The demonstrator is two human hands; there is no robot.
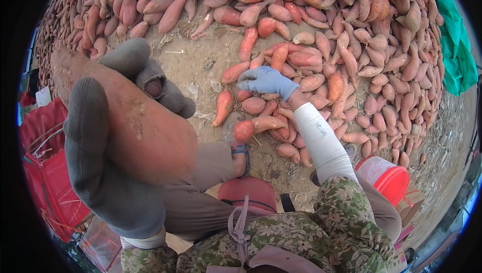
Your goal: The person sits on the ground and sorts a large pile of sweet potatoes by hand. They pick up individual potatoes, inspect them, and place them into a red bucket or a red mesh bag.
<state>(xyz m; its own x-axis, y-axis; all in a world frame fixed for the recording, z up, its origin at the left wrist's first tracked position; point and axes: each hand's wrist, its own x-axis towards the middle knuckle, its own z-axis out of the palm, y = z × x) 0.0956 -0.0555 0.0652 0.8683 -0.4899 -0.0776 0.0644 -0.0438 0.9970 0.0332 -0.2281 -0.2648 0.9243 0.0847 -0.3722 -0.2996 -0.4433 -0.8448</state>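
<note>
Close to the camera, my left hand, in a grey knit glove with one bare fingertip showing, grips a large sweet potato with soil on its skin. My right hand, in a light blue glove, reaches over the pile of sweet potatoes. Its fingers curl beside a reddish sweet potato; whether they touch or grip one cannot be told. Below it lie an orange-red sweet potato and one with a round red end near my foot.
Sweet potatoes spread across the ground ahead and to the right. Red sacks stand at the left. A white bucket with a red rim and a cardboard box are by my right knee. Green sheeting lies at the far right.
</note>
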